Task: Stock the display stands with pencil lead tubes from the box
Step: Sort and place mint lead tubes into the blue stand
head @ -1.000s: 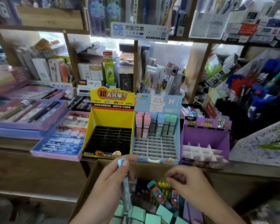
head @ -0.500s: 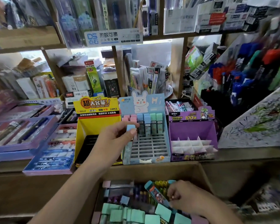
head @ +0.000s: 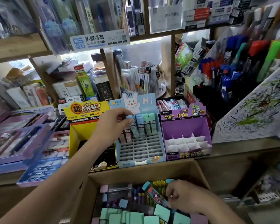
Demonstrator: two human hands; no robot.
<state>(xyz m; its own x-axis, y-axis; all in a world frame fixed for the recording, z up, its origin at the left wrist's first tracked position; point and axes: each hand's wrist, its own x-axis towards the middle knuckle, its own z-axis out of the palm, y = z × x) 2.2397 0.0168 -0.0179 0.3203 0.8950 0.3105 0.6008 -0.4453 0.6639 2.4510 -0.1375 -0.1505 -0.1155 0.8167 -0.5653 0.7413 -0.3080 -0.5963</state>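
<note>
Rising from the cardboard box a second ago, the left hand now pinches its blue lead tube at the rabbit display stand's back row, beside seated tubes, with insertion imminent. The right hand curls among the boxed tubes; its grip is unclear.

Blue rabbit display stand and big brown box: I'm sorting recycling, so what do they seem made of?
Blue rabbit display stand: probably printed card, slight sheen, flat folded panels. Big brown box: likely plain matt cardboard, bare brown walls.
</note>
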